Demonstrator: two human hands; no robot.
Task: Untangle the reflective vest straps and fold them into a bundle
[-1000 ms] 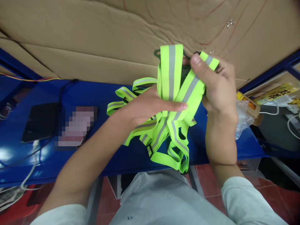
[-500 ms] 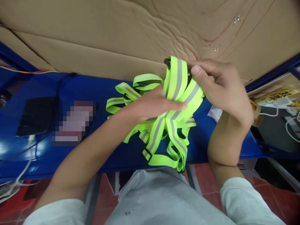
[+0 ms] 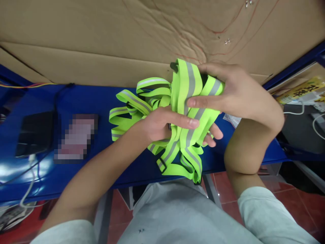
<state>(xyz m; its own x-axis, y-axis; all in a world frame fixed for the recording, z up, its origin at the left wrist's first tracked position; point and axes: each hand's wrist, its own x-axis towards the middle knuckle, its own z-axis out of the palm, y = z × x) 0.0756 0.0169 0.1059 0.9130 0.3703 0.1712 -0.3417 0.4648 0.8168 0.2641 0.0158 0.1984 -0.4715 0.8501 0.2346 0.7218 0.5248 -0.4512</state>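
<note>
A neon yellow-green strap vest (image 3: 189,84) with grey reflective stripes is bunched above the blue table (image 3: 106,101). My left hand (image 3: 162,123) grips the middle of the bundle from the left, thumb across the front and fingers underneath. My right hand (image 3: 236,93) holds the folded upper part from the right, fingers laid flat across the straps. Loose loops spread onto the table to the left and hang down past the table's front edge toward my lap.
A large sheet of brown cardboard (image 3: 101,40) leans behind the table. A black phone (image 3: 34,134) with cables and a blurred item (image 3: 76,137) lie at the left. Boxes, a plastic bag and white cords (image 3: 302,98) sit at the right.
The folded upper straps have come down from a raised position. My right hand changed from pinching the strap end to lying flat over the fold, and my left hand shifted lower on the bundle.
</note>
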